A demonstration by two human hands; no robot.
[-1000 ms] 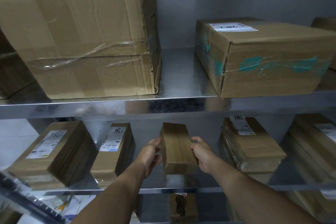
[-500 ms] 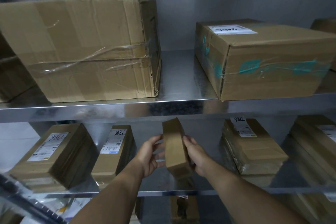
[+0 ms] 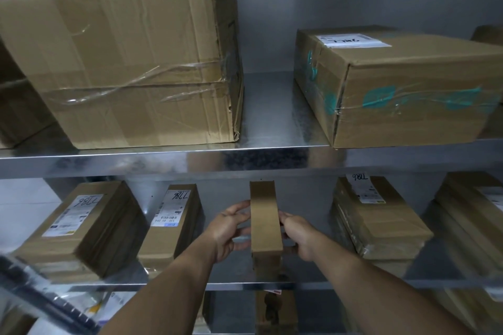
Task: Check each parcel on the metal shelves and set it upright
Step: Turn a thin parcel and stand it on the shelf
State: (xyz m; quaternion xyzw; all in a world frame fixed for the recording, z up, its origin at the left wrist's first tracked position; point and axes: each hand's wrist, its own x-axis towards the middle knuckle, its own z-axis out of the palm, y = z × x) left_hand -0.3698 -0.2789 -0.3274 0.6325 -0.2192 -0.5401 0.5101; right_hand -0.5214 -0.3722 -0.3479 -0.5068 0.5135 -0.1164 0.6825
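Parcel (image 3: 265, 221) on edge, mid lower shelf (image 3: 245, 286), braced between both hands.
Left hand (image 3: 226, 231): fingers spread on its left face. Right hand (image 3: 298, 236): fingers curled against its right face. Advised: seat the base flat, ease both sides evenly, release once steady.

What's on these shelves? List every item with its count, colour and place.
silver metal shelves: two boards, silver, across the view
large crumpled brown cardboard box: one, brown with clear tape, upper shelf left
brown cardboard box with teal tape: one, brown, white label, upper shelf right
flat brown labelled parcels: four, brown, lower shelf, two each side
narrow brown cardboard parcel: one, brown, on edge, lower shelf centre
left hand: fingers against its left face
right hand: holds its right face
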